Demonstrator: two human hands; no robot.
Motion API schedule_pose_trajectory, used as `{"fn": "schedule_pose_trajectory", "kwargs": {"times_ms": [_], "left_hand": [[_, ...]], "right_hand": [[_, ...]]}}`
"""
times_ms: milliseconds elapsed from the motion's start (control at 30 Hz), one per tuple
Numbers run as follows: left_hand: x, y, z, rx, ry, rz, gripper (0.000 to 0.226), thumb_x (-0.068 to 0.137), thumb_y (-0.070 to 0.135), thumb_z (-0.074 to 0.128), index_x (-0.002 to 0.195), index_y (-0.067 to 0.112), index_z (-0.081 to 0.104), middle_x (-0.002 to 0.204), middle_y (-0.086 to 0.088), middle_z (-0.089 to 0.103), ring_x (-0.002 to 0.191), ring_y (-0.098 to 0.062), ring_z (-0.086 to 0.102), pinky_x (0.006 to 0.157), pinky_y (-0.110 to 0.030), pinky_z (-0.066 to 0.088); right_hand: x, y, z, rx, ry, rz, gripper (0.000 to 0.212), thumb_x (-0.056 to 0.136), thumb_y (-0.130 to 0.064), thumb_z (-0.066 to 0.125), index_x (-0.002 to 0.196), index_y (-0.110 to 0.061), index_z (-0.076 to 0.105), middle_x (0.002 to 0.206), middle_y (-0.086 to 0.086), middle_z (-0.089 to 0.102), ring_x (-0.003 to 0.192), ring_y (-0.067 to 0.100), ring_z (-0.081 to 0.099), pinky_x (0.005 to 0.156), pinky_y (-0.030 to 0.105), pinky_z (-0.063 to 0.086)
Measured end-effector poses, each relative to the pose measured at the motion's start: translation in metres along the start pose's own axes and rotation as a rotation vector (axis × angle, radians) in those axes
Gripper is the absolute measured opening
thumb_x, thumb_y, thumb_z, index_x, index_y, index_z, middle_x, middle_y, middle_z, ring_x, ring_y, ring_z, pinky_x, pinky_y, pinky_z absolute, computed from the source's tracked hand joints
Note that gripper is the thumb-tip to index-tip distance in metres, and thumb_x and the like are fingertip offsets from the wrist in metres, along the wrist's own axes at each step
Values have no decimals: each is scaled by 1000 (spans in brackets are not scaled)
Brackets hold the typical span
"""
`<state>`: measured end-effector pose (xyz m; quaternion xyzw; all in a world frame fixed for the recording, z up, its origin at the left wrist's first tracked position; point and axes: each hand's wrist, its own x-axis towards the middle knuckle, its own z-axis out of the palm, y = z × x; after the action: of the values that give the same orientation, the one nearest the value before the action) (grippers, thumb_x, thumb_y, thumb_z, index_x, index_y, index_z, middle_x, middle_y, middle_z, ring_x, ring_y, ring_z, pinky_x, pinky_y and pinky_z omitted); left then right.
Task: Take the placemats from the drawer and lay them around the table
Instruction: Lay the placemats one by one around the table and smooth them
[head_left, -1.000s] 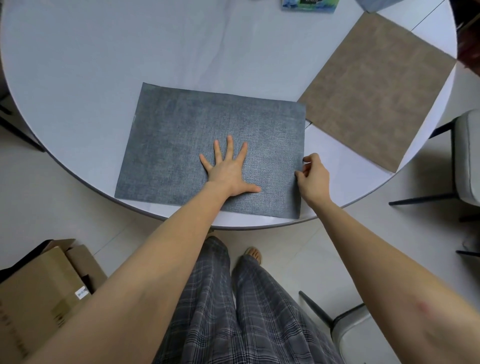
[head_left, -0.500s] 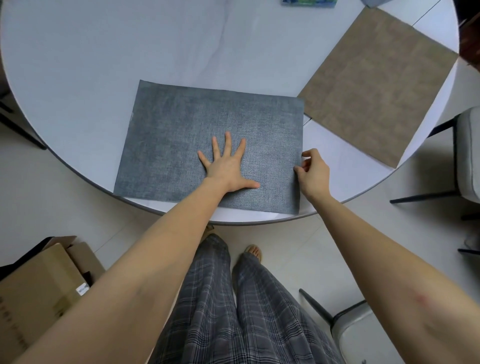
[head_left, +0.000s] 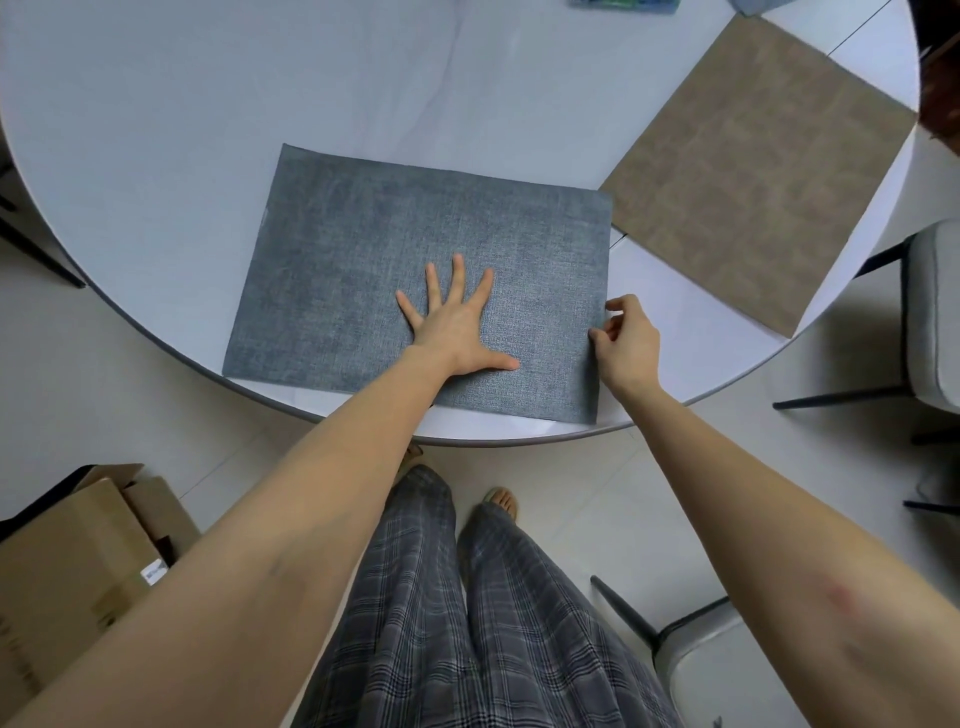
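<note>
Now, left hand (head_left: 457, 332) flat, fingers spread on blue placemat (head_left: 363, 270), right hand (head_left: 626, 340) pinching its right edge.

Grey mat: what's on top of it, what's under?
On the grey mat: the left hand, flat. The right hand pinches its right edge. Under it: the table; anything beneath is covered.

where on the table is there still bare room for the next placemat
The widest bare stretch of the table runs left of and beyond the grey placemat, out to the far left rim. It is crowded on the right: the brown placemat nearly meets the grey one's far corner, leaving a narrow wedge by the right hand. The left hand presses the grey mat.
</note>
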<state>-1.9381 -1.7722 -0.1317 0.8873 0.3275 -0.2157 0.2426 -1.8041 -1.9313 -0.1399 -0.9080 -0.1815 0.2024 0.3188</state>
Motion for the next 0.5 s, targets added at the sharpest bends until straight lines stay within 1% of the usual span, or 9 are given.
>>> {"fn": "schedule_pose_trajectory", "kwargs": {"times_ms": [200, 267, 300, 367, 433, 500], "left_hand": [[0, -1, 1, -4, 18, 12, 127, 61, 74, 69, 151, 35, -12, 156, -3, -30, 140, -36, -31, 103, -70, -15], [0, -3, 3, -21, 34, 22, 123, 64, 74, 66, 152, 35, -11, 156, -2, -29, 141, -34, -31, 104, -68, -16], [0, -5, 5, -47, 56, 27, 116, 70, 72, 63, 152, 34, -8, 157, -2, -27, 142, -33, -29, 105, -66, -17], [0, -10, 8, -138, 147, 20, 92, 86, 61, 53, 154, 28, 1, 160, -4, -19, 146, -28, -22, 110, -60, -15], [-1, -17, 11, -183, 270, -7, 69, 97, 46, 46, 154, 24, 14, 162, -6, -9, 148, -26, -12, 116, -52, -7], [-4, -27, 15, -113, 361, -21, 59, 100, 39, 42, 153, 23, 22, 162, -4, 2, 149, -24, -1, 118, -47, 3]], "right_hand": [[-1, 0, 0, 0, 12, 2, 29, 85, -3, 60, 112, -3, 54, 81, 6, 55, 78, 22, 52, 80, 38, 46], [-2, -1, 1, 4, 11, 17, 30, 85, -3, 59, 114, -3, 54, 84, 8, 56, 81, 24, 54, 80, 38, 46], [-3, -3, 2, -5, 20, 20, 31, 84, -2, 58, 115, -3, 53, 89, 11, 57, 85, 26, 55, 81, 37, 44], [-6, -4, 7, -124, 86, -35, 36, 84, -4, 56, 120, -3, 50, 110, 18, 55, 102, 33, 52, 86, 37, 40], [-11, -10, 16, -310, 153, -190, 44, 85, -10, 56, 127, -3, 47, 127, 19, 48, 114, 35, 45, 93, 39, 36], [-16, -21, 34, -384, 115, -355, 50, 87, -18, 56, 133, -2, 44, 138, 19, 42, 126, 35, 40, 104, 40, 32]]}}
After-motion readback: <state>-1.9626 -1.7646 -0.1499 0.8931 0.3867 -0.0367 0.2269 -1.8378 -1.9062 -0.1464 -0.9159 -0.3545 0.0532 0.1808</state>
